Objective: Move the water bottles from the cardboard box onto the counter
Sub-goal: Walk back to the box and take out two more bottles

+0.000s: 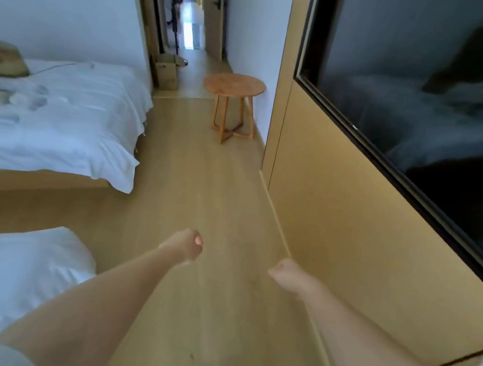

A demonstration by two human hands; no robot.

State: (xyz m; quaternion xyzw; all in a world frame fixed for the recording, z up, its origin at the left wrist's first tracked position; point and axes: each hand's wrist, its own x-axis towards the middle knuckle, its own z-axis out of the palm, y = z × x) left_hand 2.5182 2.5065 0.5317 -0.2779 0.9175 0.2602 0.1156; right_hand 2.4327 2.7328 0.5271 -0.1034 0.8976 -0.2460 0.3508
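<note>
box: brown cardboard box (166, 73) on the pale wood floor (200, 195) at the doorway, past the far bed's end; top flaps look partly open, contents not visible from here
bottles: none visible; cannot tell if any are in the box
left hand (185, 245): fingers curled into a loose fist, holding nothing, out over the floor
right hand (284, 273): fingers curled under, holding nothing, close to the tan wall panel (340, 204)
stool: round wooden side table (234, 85) with crossed legs, just right of the box, against the white wall
beds: white-sheeted bed (55, 120) left, a second white bed corner (1, 272) nearer, lower left
right side: dark glass panel (434, 102) above the tan panel, reflecting a bed
</note>
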